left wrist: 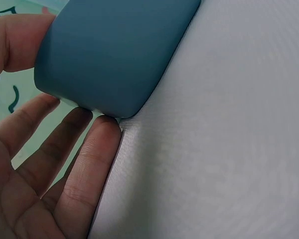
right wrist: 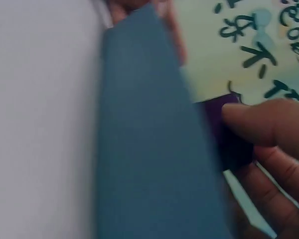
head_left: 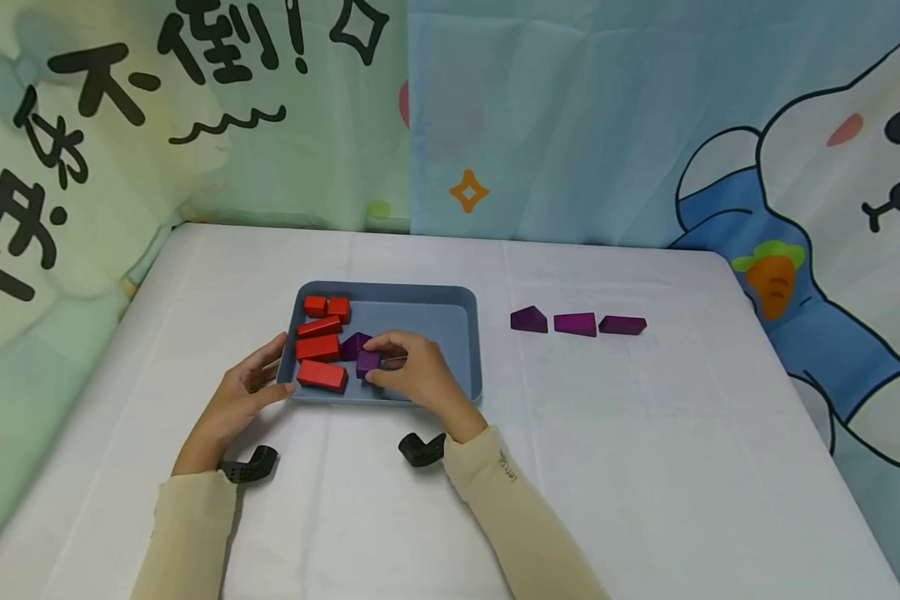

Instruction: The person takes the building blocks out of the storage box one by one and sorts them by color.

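Observation:
In the head view my right hand [head_left: 416, 367] pinches a purple block [head_left: 367, 364] between thumb and fingers, over the middle of the blue-grey tray [head_left: 420, 293]. The same purple block [right wrist: 229, 134] shows between thumb and fingers in the right wrist view, partly behind the tray wall [right wrist: 149, 139]. Just left of it lies another purple block [head_left: 353, 345]. Several red blocks, among them a long one [head_left: 322, 376], line the tray's left side. My left hand [head_left: 243, 396] holds the tray's near left corner, thumb at the rim and fingertips against the outer wall [left wrist: 109, 59].
Right of the tray, three purple blocks stand in a row on the white cloth: a slanted one [head_left: 529, 319], a middle one [head_left: 575, 324] and a flat one [head_left: 622, 325]. Printed curtains [head_left: 570, 125] hang behind the table. Black wrist mounts [head_left: 251, 464] sit below both hands.

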`<action>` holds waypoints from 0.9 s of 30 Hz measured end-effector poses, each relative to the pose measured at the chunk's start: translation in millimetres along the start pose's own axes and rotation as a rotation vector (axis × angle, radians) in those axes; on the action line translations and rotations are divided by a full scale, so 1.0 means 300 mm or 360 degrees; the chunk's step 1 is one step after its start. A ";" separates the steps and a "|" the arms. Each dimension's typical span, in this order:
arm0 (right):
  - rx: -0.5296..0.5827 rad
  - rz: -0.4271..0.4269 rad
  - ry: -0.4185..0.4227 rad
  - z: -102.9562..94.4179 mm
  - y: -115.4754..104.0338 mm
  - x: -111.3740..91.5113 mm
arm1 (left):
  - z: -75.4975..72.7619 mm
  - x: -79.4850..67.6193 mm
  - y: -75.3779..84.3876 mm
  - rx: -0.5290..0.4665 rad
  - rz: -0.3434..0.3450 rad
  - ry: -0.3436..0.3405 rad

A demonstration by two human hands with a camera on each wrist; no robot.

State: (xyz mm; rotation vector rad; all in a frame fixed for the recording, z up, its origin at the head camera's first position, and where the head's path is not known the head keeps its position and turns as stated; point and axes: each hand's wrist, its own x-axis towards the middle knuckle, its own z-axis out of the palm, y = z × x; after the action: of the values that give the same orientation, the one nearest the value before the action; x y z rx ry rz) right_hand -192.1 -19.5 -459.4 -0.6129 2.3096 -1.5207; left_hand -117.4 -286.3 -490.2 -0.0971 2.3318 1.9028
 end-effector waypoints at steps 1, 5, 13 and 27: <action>0.0054 -0.0021 0.0004 -0.019 -0.002 -0.009 | 0.003 -0.001 0.002 0.0004 -0.0005 -0.0004; 0.0178 -0.0151 0.0001 -0.115 -0.003 -0.044 | 0.008 -0.011 0.011 0.0022 -0.0031 -0.0002; 0.0038 -0.0119 0.0104 -0.366 0.039 -0.137 | 0.014 -0.023 0.024 0.0080 -0.0043 -0.0016; -0.0323 0.0139 0.0314 -0.784 0.186 -0.281 | 0.031 -0.039 0.046 0.0165 -0.0091 0.0007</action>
State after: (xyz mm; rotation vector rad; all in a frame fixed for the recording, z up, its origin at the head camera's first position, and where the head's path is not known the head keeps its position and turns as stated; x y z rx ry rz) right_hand -241.4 228.2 -417.4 -0.4192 2.6254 -1.3731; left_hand -107.1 -274.9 -477.1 -0.1560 2.3983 1.7538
